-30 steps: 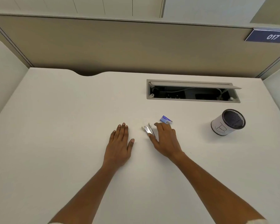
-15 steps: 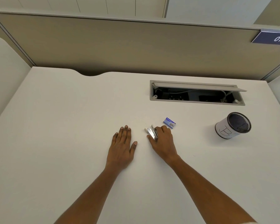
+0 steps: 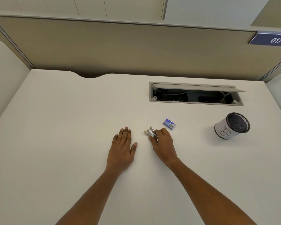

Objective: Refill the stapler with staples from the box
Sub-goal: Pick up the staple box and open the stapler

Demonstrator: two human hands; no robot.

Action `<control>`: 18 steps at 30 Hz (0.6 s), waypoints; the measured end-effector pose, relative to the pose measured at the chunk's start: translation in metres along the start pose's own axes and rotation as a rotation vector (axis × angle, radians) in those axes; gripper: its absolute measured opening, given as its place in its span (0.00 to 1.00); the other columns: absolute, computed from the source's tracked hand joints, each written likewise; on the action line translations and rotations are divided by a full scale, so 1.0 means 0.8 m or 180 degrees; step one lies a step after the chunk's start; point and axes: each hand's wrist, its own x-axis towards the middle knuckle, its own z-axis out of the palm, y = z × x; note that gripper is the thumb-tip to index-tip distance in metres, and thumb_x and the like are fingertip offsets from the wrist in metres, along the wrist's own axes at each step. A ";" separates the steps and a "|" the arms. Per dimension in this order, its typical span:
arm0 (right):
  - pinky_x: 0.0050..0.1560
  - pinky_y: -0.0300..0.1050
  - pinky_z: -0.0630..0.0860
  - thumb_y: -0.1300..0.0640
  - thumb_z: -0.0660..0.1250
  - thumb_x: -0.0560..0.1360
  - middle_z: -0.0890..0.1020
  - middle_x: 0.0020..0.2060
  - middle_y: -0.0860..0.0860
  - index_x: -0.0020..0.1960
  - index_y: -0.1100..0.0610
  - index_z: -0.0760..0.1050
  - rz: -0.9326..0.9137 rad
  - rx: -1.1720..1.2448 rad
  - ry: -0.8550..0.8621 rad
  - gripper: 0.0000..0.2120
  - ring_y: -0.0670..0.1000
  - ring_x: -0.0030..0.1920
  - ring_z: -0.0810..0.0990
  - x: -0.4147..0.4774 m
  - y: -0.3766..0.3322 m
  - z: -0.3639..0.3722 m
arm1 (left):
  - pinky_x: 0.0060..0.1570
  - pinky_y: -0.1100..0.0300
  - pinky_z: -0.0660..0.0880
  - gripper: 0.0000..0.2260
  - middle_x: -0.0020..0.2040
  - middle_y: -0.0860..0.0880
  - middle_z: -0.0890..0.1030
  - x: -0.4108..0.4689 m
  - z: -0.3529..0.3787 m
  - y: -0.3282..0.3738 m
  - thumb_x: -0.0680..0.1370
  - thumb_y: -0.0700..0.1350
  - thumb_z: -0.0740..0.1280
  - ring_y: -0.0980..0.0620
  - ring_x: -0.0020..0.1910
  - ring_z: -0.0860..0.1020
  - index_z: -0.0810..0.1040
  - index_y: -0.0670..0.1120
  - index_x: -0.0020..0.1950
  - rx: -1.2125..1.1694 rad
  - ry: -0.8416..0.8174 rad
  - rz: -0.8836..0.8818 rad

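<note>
A small silver metal stapler (image 3: 150,133) lies on the white desk (image 3: 55,127), its front end pointing away to the left. My right hand (image 3: 164,144) curls over its rear part, fingers closed around it. A small blue staple box (image 3: 169,124) rests on the desk just beyond and to the right of that hand, a short gap from the knuckles. My left hand (image 3: 122,146) lies flat on the desk, palm down, fingers spread, a hand's width left of the stapler and holding nothing.
A white pen cup with a black mesh rim (image 3: 232,126) stands at the right. An open cable hatch (image 3: 195,94) is sunk into the desk behind the box. A beige partition (image 3: 120,49) closes off the back edge, with a "017" sign (image 3: 272,40).
My right hand has drawn back off the staple box and its fingers have curled around the stapler. The left hand has stayed flat.
</note>
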 end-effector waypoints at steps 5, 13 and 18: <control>0.40 0.39 0.64 0.54 0.69 0.79 0.73 0.40 0.48 0.52 0.58 0.79 -0.0233 0.0276 0.0230 0.07 0.50 0.41 0.71 -0.004 -0.007 -0.012 | 0.80 0.47 0.56 0.31 0.83 0.43 0.56 0.002 -0.001 0.000 0.84 0.58 0.46 0.46 0.82 0.55 0.55 0.41 0.83 -0.0111 -0.0048 -0.0075; 0.40 0.45 0.77 0.53 0.74 0.77 0.81 0.42 0.49 0.54 0.53 0.82 -0.0606 0.1106 0.0483 0.07 0.49 0.39 0.77 -0.020 -0.045 -0.071 | 0.63 0.55 0.74 0.26 0.67 0.52 0.81 0.014 -0.083 0.021 0.83 0.64 0.53 0.48 0.67 0.78 0.76 0.50 0.70 -0.1601 0.0350 -0.0684; 0.43 0.49 0.81 0.54 0.74 0.76 0.82 0.43 0.46 0.54 0.50 0.83 -0.0593 0.1763 0.0196 0.06 0.51 0.42 0.79 -0.037 -0.071 -0.114 | 0.49 0.55 0.82 0.24 0.49 0.50 0.87 0.016 -0.171 0.052 0.78 0.68 0.60 0.52 0.53 0.84 0.86 0.53 0.55 -0.4018 0.0140 -0.0814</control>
